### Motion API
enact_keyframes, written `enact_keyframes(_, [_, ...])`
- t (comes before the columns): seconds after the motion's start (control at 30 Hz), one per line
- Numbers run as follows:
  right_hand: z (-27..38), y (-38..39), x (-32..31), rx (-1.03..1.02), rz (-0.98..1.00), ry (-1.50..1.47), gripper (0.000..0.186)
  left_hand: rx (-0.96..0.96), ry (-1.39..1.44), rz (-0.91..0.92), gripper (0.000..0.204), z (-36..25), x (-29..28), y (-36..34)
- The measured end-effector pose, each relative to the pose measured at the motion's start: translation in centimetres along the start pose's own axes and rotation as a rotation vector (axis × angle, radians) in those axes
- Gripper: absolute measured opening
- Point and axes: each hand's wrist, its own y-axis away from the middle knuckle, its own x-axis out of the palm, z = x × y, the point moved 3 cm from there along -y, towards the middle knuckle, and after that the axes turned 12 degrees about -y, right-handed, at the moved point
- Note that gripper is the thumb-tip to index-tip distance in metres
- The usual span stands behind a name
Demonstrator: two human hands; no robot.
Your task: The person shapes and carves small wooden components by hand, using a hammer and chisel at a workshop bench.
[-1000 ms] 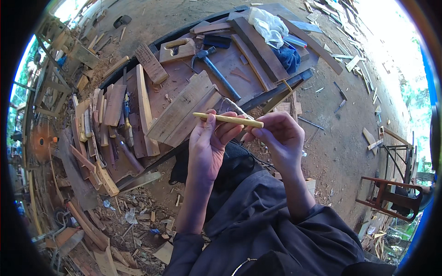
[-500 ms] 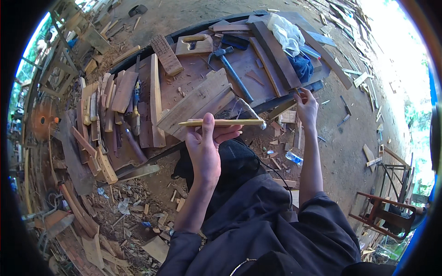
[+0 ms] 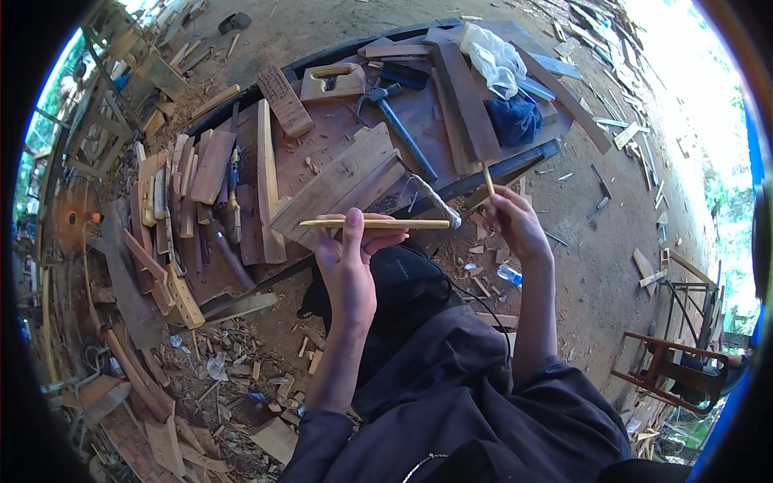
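Observation:
My left hand (image 3: 348,270) is closed on a thin, pale wooden stick (image 3: 419,224), lying level across the fingers with the thumb pressed on it. Its left end tapers. My right hand (image 3: 519,229) pinches a short, slim yellowish stick (image 3: 487,179) that points up and away; whether it is a pencil I cannot tell. Between the hands, a whitish cord (image 3: 435,197) with a thick end hangs beside the long stick's right tip. Behind my left hand a wide wooden board (image 3: 334,181) lies slanted on the low workbench (image 3: 330,133).
A blue-handled hammer (image 3: 407,137), a wooden saw handle (image 3: 342,80) and a dark beam (image 3: 467,105) lie on the bench. Chisels and wooden-handled tools (image 3: 233,181) crowd its left side. A plastic bag (image 3: 493,58) rests on a dark blue cloth (image 3: 515,121). Offcuts litter the floor.
My right hand has come back from the bench's right edge toward me, and a short stick now shows in its fingers. My left hand has shifted slightly left and down with its stick.

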Motion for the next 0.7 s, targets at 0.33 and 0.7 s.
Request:
enact_keyframes(0.33, [0.1,2.6,1.8,-0.022,0.010,-0.127,0.033,0.017,-0.038,0.080,0.021,0.4,0.3,0.6])
enact_keyframes(0.7, [0.9,0.0,3.4,-0.080,0.076,-0.226,0.034,0.023,-0.014,0.089,0.022,0.7,0.7,0.9])
